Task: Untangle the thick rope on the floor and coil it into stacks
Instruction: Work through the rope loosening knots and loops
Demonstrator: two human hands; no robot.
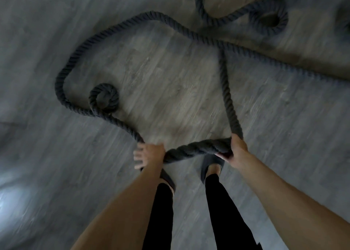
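Dim, motion-blurred frame with glare at lower left.

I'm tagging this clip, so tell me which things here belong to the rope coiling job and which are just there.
Part of the job: thick rope; its tight curl; its far loop; left hand and right hand, both gripping it.
Just there: floor; dark shoes.

The rope (pixel 197 148) is showing as thick twisted fibre, dark grey, matt and coarse, its strands standing up in ridges. Beneath the rope the floor (pixel 170 83) is looking like grey wood-grain plank, smooth and faintly sheened, while the leggings (pixel 162 212) just below the rope are reading as plain matt black cloth.
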